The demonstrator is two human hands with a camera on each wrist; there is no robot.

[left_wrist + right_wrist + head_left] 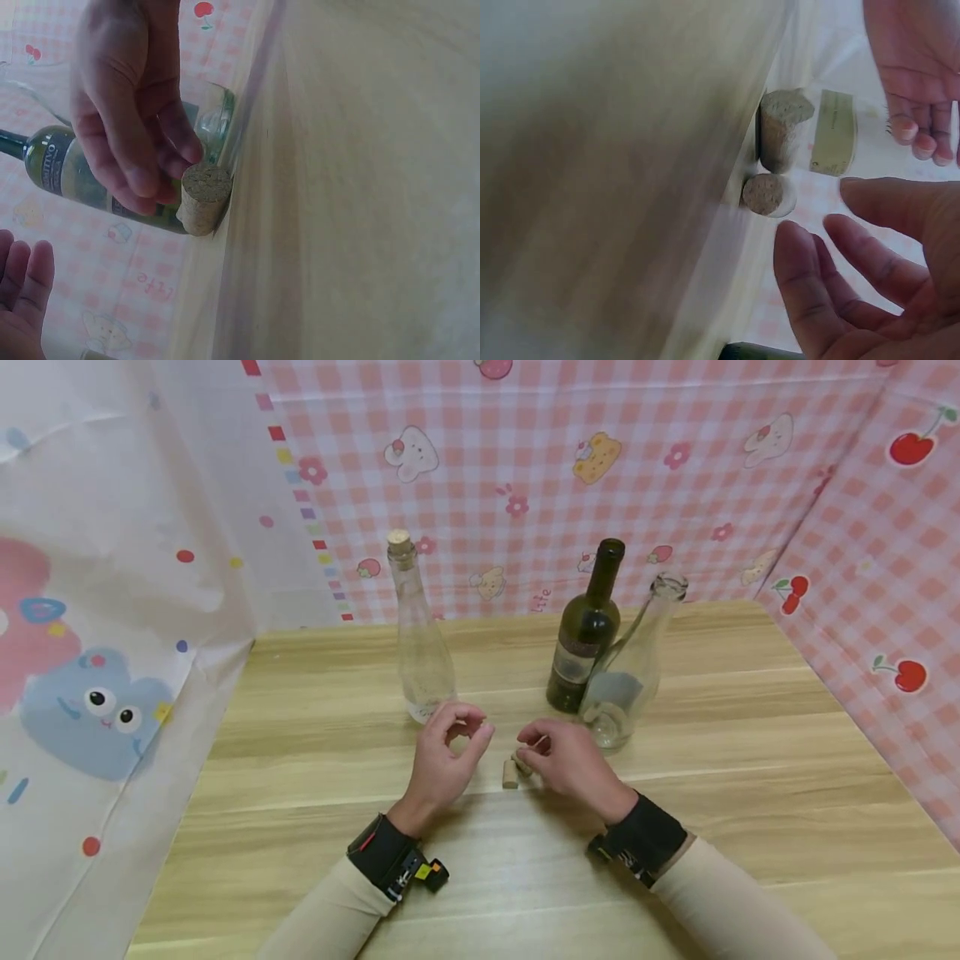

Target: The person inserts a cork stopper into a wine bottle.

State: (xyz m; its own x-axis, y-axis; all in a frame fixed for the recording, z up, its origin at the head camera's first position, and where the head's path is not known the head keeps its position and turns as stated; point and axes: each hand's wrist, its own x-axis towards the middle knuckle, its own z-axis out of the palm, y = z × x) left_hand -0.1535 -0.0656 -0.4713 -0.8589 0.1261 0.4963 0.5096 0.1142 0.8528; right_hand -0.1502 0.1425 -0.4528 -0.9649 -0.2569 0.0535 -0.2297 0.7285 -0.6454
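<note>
On a wood-grain worktop (300, 793), two corks (510, 775) are lying beside a person's right hand (574, 762), its fingers parted and empty, while the left hand (442, 763) is hovering, relaxed and empty, near a corked bottle (422, 639).

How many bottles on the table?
3: a corked clear bottle beyond the left hand, a dark green bottle and an uncorked clear bottle, both beyond the right hand.

Sleeves (326, 910): ours are plain cream.
Left wristband (378, 858): we wear wide black, with a red strip (367, 841).
Right wristband (651, 832): also black.
Left wrist device (434, 880): dark, yellow and orange patches.
Left hand (441, 764), right hand (573, 764): bare.
</note>
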